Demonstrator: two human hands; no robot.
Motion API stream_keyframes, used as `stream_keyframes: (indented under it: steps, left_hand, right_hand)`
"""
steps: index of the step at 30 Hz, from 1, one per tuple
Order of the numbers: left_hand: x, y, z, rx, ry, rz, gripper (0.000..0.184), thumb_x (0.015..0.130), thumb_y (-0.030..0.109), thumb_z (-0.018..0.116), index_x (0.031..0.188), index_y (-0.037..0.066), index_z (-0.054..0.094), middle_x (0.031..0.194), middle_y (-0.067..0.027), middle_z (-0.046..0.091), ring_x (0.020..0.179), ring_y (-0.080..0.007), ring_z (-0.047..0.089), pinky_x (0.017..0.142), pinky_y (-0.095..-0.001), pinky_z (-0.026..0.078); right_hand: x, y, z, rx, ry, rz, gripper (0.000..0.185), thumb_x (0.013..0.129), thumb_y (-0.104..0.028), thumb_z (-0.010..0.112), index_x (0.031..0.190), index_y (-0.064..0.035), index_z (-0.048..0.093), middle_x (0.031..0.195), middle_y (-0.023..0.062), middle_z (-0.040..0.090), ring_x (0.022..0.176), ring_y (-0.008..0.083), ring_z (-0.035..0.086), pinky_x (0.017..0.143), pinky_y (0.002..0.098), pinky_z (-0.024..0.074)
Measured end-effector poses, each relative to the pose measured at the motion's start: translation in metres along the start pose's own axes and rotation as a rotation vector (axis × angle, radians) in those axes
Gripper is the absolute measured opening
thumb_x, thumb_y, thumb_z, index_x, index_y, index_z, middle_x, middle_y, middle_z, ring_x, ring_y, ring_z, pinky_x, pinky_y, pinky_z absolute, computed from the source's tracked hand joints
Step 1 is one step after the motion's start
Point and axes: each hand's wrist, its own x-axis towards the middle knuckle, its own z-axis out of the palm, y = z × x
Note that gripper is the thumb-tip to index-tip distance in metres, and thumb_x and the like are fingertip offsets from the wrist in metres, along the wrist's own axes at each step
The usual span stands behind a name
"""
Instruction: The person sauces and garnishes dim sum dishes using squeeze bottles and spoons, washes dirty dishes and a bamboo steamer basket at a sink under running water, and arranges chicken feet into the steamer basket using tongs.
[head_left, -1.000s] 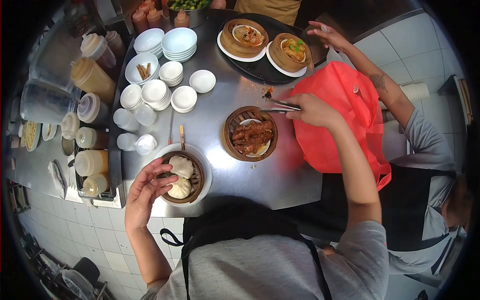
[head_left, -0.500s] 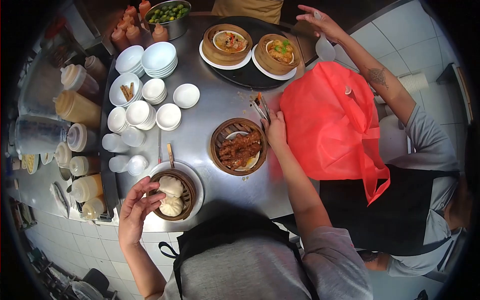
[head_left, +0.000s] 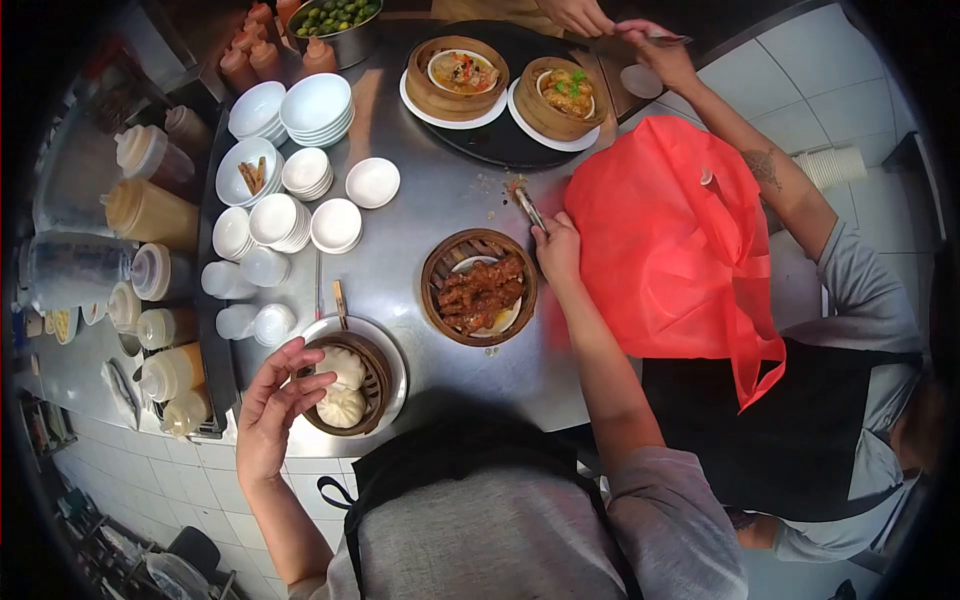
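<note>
My right hand (head_left: 560,248) is closed around metal tongs (head_left: 528,208), their tips down by a small pile of food scraps (head_left: 514,187) on the steel counter. Just left of that hand is a bamboo steamer (head_left: 432,300) with chicken feet (head_left: 482,294) on a small dish inside. My left hand (head_left: 275,405) hovers with its fingers apart at the edge of another steamer (head_left: 376,400), holding nothing. Two white buns (head_left: 343,408) lie in that steamer, which rests on a white plate (head_left: 397,365).
A red bag (head_left: 660,250) stands at the right beside a co-worker's arm (head_left: 740,140). Two filled steamers (head_left: 445,98) sit on a black round tray (head_left: 490,150). White bowls (head_left: 316,105), small dishes (head_left: 373,187) and sauce bottles (head_left: 150,215) line the left.
The tongs' tips have come together over the scraps. The co-worker's hand has moved left at the top, meeting another person's hand that has come into view. My left hand has barely moved.
</note>
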Motion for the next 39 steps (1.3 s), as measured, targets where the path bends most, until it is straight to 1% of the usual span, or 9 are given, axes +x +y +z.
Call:
stream_keyframes:
  steps: [1,3,5,8,11,15,17,23,39]
  left_hand:
    - [-0.001,-0.001,-0.001,-0.001,0.0,0.009,0.044,0.089,0.012,0.046,0.132,0.002,0.042,0.121,-0.0145,0.052,0.103,-0.0241,0.06,0.085,-0.028,0.048]
    - [-0.005,-0.004,-0.005,-0.002,0.011,0.005,0.045,0.089,0.012,0.046,0.132,0.002,0.042,0.121,-0.0147,0.052,0.103,-0.0243,0.06,0.086,-0.0281,0.048]
    - [-0.005,-0.005,-0.007,-0.007,-0.013,0.029,0.045,0.088,0.011,0.045,0.132,0.001,0.041,0.121,-0.015,0.052,0.103,-0.0243,0.06,0.086,-0.028,0.048]
    - [-0.006,-0.008,-0.007,-0.008,-0.026,0.012,0.045,0.088,0.01,0.043,0.132,0.001,0.041,0.121,-0.0144,0.052,0.104,-0.0241,0.06,0.086,-0.0282,0.047]
    - [-0.007,-0.007,-0.004,-0.004,-0.061,-0.001,0.045,0.088,0.009,0.042,0.132,0.001,0.04,0.122,-0.0135,0.052,0.105,-0.024,0.059,0.088,-0.0286,0.046]
    - [-0.011,-0.004,-0.002,0.012,-0.102,0.005,0.045,0.088,0.009,0.041,0.132,0.002,0.041,0.122,-0.0133,0.052,0.105,-0.0236,0.059,0.088,-0.0287,0.046]
    - [-0.013,-0.004,-0.005,0.027,-0.105,0.004,0.045,0.088,0.009,0.042,0.132,0.002,0.04,0.122,-0.0133,0.052,0.104,-0.0235,0.059,0.089,-0.0288,0.046]
    - [-0.019,-0.006,-0.009,0.032,-0.099,0.003,0.046,0.088,0.01,0.042,0.133,0.002,0.04,0.123,-0.0135,0.052,0.106,-0.0232,0.059,0.088,-0.0286,0.046]
    - [0.001,0.001,0.01,0.041,-0.177,0.017,0.042,0.09,0.005,0.041,0.132,0.002,0.041,0.123,-0.0122,0.052,0.107,-0.0215,0.058,0.088,-0.0285,0.045]
  right_hand:
    - [-0.004,-0.01,-0.009,0.091,0.002,0.02,0.016,0.075,0.0,0.063,0.091,0.0012,0.065,0.078,0.0177,0.05,0.072,0.0348,0.053,0.067,0.0408,0.0431]
    - [-0.013,-0.032,-0.036,0.133,0.029,0.03,0.017,0.075,0.0,0.065,0.091,0.0014,0.066,0.073,0.0153,0.047,0.067,0.0304,0.051,0.063,0.0368,0.0423]
    - [-0.026,-0.058,-0.068,0.151,-0.08,0.019,0.025,0.077,-0.004,0.066,0.102,-0.0013,0.065,0.069,0.0111,0.043,0.063,0.0203,0.047,0.059,0.0302,0.0401]
    - [-0.061,-0.095,-0.094,0.205,-0.183,-0.062,0.027,0.077,-0.004,0.067,0.103,0.0015,0.064,0.068,0.0096,0.043,0.062,0.0189,0.046,0.058,0.0291,0.0393]
    - [-0.099,-0.103,-0.086,0.209,-0.249,-0.039,0.032,0.077,-0.005,0.067,0.107,0.004,0.062,0.072,0.0092,0.044,0.066,0.0183,0.048,0.059,0.0287,0.04]
    - [-0.115,-0.097,-0.071,0.171,-0.182,-0.118,0.037,0.076,-0.005,0.068,0.111,0.0044,0.06,0.076,0.0087,0.046,0.069,0.0172,0.049,0.061,0.0274,0.0419]
    - [-0.118,-0.099,-0.073,0.178,-0.14,-0.137,0.042,0.075,-0.005,0.068,0.115,0.0016,0.058,0.084,0.0114,0.049,0.074,0.0231,0.051,0.066,0.0315,0.0445]
    - [-0.123,-0.097,-0.07,0.197,-0.193,-0.048,0.043,0.075,-0.006,0.068,0.116,0.0008,0.057,0.088,0.0114,0.049,0.078,0.0233,0.054,0.068,0.0314,0.046]
    - [-0.123,-0.095,-0.069,0.182,-0.145,-0.174,0.046,0.073,-0.005,0.071,0.117,-0.0017,0.058,0.086,0.0096,0.046,0.075,0.0211,0.049,0.066,0.03,0.0445]
